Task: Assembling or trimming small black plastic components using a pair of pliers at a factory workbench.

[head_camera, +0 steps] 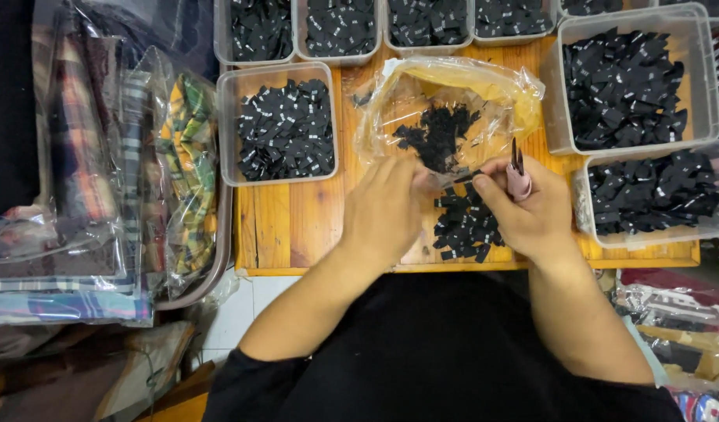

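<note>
Single head view, steeply downward, close over wooden table (297,227).

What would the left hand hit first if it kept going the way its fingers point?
Probably the clear plastic bag holding black labels: the left hand points up and slightly right, its fingertips already near the bag's lower edge. Depth is unclear, so it might pass above the film.

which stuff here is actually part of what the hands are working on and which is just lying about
In use:
- left hand and right hand, pinching a black label between them
- small snips in the right hand
- loose label pile
- open plastic bag of labels

Lying about:
- clear tubs of labels
- bagged plaid fabric
</note>
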